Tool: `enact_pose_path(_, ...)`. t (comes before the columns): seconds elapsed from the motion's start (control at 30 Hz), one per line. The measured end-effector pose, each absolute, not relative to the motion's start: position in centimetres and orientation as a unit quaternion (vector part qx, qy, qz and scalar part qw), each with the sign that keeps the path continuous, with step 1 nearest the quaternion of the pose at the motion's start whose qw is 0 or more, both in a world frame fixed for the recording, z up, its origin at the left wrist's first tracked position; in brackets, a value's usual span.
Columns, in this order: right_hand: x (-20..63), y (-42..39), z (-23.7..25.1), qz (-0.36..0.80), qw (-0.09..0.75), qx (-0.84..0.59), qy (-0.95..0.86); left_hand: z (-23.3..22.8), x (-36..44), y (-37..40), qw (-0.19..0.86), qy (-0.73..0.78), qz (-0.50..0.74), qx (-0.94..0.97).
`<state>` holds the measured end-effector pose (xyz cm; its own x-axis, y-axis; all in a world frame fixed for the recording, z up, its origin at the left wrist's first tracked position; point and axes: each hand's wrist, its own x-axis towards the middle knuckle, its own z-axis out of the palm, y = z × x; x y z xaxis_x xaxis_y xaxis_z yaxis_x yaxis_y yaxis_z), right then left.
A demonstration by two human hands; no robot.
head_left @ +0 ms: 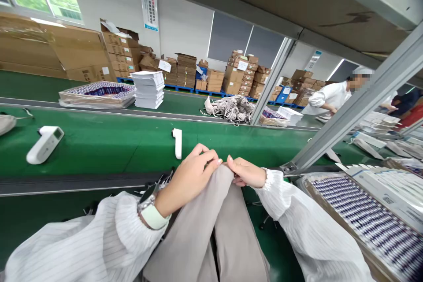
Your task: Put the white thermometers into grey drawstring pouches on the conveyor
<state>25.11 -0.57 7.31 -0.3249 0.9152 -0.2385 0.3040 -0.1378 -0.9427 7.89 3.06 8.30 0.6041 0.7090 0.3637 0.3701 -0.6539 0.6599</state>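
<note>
Both of my hands meet over the grey-beige trousers (205, 224) covering my lap, at the raised knee. My left hand (194, 172) has its fingers bent and its fingertips pressed together at the fabric. Opposite it, my right hand (246, 172) pinches the trouser cloth between thumb and fingers. Whether anything small sits between the fingertips cannot be made out. Just beyond my hands, a white handheld thermometer (177, 143) lies on the green conveyor belt (109, 141). A second white thermometer (45, 144) with a small display lies farther left.
Behind the belt stand a tray of small boxes (95, 92), a stack of white papers (148, 90) and a heap of grey drawstring pouches (233, 108). A metal post (350, 105) slants at right, beside a carton of batteries (370, 211). A co-worker (333, 94) stands beyond.
</note>
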Motion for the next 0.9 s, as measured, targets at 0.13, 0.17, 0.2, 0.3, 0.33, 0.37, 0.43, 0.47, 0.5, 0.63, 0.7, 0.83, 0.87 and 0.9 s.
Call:
enact_pose_path(0.13, 28.5, 1.0, 7.5, 0.241, 0.445, -0.608, -0.612, 10.7, 6.4, 2.9, 0.343, 0.361, 0.195, 0.845)
enact_pose_path(0.17, 29.7, 1.4, 7.6, 0.154, 0.503, -0.626, -0.575, 11.6, 6.1, 2.6, 0.402, 0.355, 0.159, 0.829)
enact_pose_path(0.2, 30.6, 1.8, 7.7, 0.111, 0.540, -0.634, -0.542, 12.4, 5.7, 2.3, 0.471, 0.342, 0.137, 0.801)
enact_pose_path(0.3, 30.4, 1.5, 7.6, 0.258, 0.535, -0.586, -0.551, 14.2, 5.1, 1.3, 0.604, 0.311, 0.226, 0.698)
enact_pose_path(0.33, 29.1, 1.0, 7.5, 0.346, 0.499, -0.535, -0.587, 14.5, 4.9, 1.1, 0.612, 0.301, 0.287, 0.673)
enact_pose_path(0.37, 27.3, 0.3, 7.3, 0.419, 0.458, -0.472, -0.626, 14.6, 4.9, 0.9, 0.608, 0.287, 0.336, 0.659)
enact_pose_path(0.43, 23.5, -0.8, 6.9, 0.494, 0.398, -0.370, -0.679, 14.6, 5.0, 0.9, 0.586, 0.260, 0.380, 0.667)
enact_pose_path(0.47, 22.0, -1.0, 6.8, 0.509, 0.385, -0.345, -0.689, 14.4, 5.1, 0.9, 0.571, 0.248, 0.380, 0.684)
enact_pose_path(0.5, 21.3, -1.0, 6.7, 0.506, 0.396, -0.343, -0.685, 14.2, 5.3, 1.0, 0.551, 0.240, 0.371, 0.708)
enact_pose_path(0.63, 25.8, 1.4, 7.5, 0.287, 0.593, -0.526, -0.538, 11.7, 6.7, 1.2, 0.384, 0.260, 0.344, 0.816)
enact_pose_path(0.7, 30.3, 3.0, 7.6, 0.082, 0.613, -0.656, -0.433, 9.3, 7.6, 1.1, 0.281, 0.280, 0.308, 0.865)
enact_pose_path(0.83, 36.0, 4.2, 5.7, 0.019, 0.300, -0.887, -0.349, 4.1, 9.4, 0.9, 0.161, 0.272, 0.201, 0.927)
enact_pose_path(0.87, 36.4, 4.1, 4.9, 0.024, 0.249, -0.905, -0.344, 3.3, 9.7, 0.9, 0.142, 0.269, 0.181, 0.935)
enact_pose_path(0.9, 36.5, 4.1, 4.2, 0.023, 0.222, -0.913, -0.341, 2.7, 9.8, 1.0, 0.127, 0.268, 0.166, 0.941)
